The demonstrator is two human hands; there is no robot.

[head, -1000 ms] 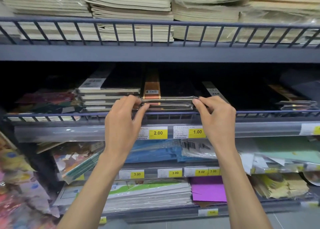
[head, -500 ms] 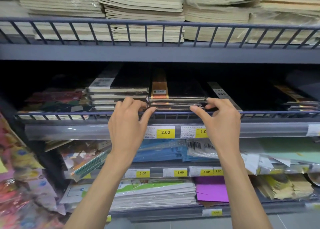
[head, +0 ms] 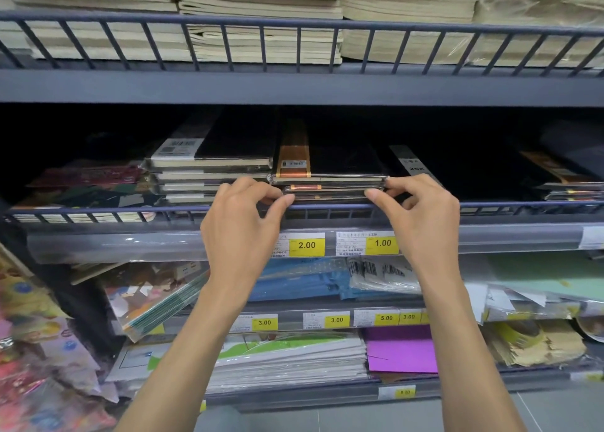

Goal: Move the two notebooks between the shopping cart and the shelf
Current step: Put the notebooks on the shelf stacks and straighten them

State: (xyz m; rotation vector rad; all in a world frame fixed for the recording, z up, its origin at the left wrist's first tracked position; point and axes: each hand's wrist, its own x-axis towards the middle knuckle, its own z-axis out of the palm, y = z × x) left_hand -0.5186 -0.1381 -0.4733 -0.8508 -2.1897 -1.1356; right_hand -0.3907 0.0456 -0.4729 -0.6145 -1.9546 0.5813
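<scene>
A small stack of black notebooks [head: 330,183] with copper-orange bands, wrapped in clear film, lies on the middle shelf [head: 490,208] behind its low wire rail. My left hand [head: 243,225] pinches the stack's left front corner between thumb and fingers. On the other side my right hand [head: 421,216] pinches the right front corner the same way. The top notebook's black cover and orange band face up. The lower ones show only their edges. No shopping cart is in view.
A taller stack of black notebooks [head: 209,173] sits just left of the held stack, another black pile [head: 421,170] just right. Beige notebook stacks [head: 261,20] fill the railed top shelf. Price tags [head: 307,244] line the shelf edge; folders and paper packs fill lower shelves.
Both hands have stayed at the stack's front corners, with the fingers closing a little tighter on them. The camera has shifted slightly left and nearer. The notebooks have not visibly left the shelf.
</scene>
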